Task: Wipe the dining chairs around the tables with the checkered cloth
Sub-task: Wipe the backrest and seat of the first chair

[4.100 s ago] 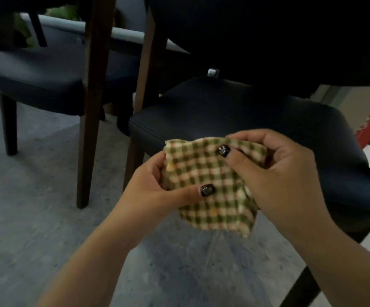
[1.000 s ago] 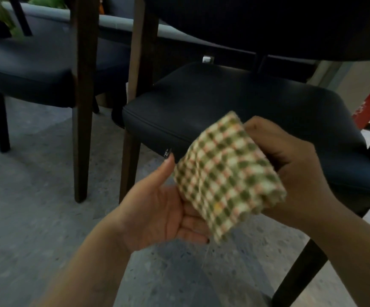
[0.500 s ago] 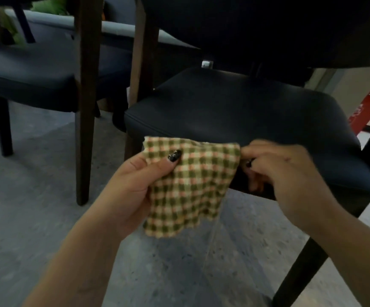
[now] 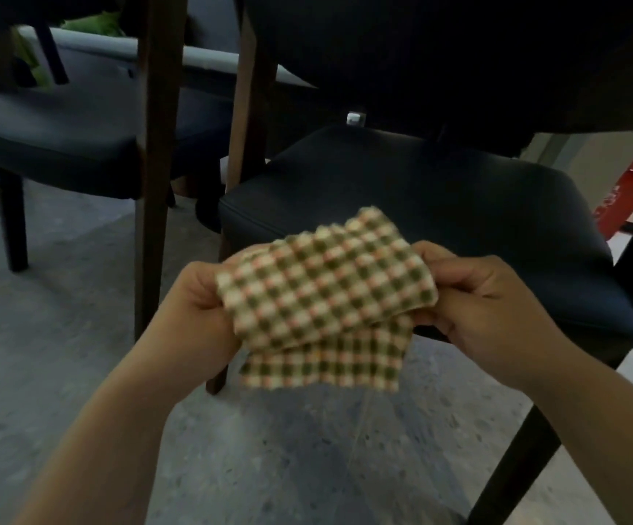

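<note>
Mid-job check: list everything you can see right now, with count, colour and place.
cloth: one, green, cream and pink checks, folded over, held in the air in front of the near chair
near chair: one, dark seat, dark backrest above, wooden legs, centre right
far chair: one, dark seat, dark legs, upper left
floor: grey speckled, under everything
red object: one, right edge, too cut off to identify
green foliage: top left, partly hidden
left hand: grips the cloth's left edge
right hand: grips the cloth's right edge
</note>
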